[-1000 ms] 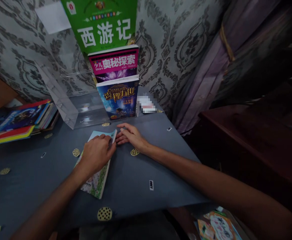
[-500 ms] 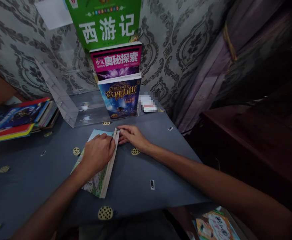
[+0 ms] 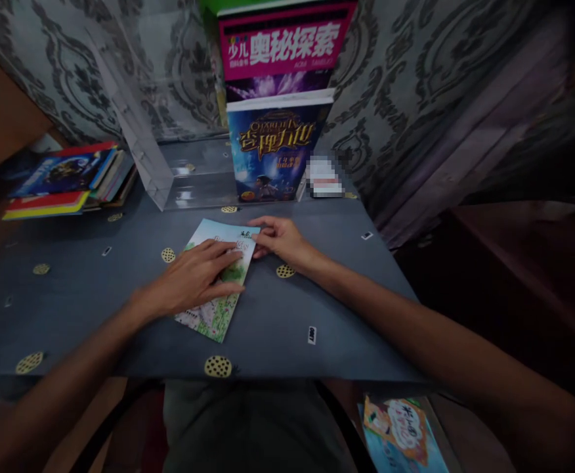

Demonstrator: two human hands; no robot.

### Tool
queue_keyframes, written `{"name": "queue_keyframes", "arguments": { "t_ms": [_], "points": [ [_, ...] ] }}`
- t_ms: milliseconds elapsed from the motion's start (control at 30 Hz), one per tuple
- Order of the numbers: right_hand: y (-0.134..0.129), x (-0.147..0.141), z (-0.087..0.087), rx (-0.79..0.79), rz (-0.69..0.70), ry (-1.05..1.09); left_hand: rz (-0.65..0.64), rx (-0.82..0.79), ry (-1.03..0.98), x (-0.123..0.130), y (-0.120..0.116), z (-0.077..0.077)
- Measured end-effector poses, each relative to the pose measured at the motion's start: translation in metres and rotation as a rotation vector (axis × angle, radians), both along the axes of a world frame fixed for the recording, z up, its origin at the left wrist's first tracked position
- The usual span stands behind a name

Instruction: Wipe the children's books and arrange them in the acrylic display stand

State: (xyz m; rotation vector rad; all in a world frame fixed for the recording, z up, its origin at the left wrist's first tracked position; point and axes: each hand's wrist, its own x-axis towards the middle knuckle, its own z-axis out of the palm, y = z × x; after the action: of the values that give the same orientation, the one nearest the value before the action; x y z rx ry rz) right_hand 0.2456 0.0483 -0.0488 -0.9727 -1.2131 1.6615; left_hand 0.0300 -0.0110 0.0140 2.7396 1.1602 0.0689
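Left hand (image 3: pixel 196 276) spread over book (image 3: pixel 234 270); right hand (image 3: pixel 282 240) curled at its edge, pinch unclear

The acrylic book rack (image 3: pixel 196 194) and upright Charlie IX book (image 3: pixel 280 154) block forward reach; stacked books (image 3: pixel 63 177) obstruct far left. A hand could pass over tablecloth (image 3: pixel 270 328) between picture book (image 3: pixel 235 270) and right forearm (image 3: pixel 390 315).
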Motion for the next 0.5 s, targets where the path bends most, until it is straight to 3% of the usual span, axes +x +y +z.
{"name": "queue_keyframes", "arguments": {
  "t_ms": [100, 200, 367, 500],
  "points": [
    [0.005, -0.001, 0.004, -0.065, -0.052, -0.001, -0.117, -0.094, -0.026, -0.027, -0.015, -0.004],
    [0.013, -0.005, 0.01, -0.129, -0.096, -0.022, -0.138, -0.034, -0.013, -0.036, -0.032, -0.011],
    [0.022, -0.011, 0.018, -0.174, -0.174, -0.07, -0.094, 0.111, 0.004, -0.026, -0.05, -0.02],
    [0.019, -0.01, 0.016, -0.156, -0.221, -0.01, -0.064, 0.249, -0.107, -0.013, -0.055, -0.021]
  ]
}}
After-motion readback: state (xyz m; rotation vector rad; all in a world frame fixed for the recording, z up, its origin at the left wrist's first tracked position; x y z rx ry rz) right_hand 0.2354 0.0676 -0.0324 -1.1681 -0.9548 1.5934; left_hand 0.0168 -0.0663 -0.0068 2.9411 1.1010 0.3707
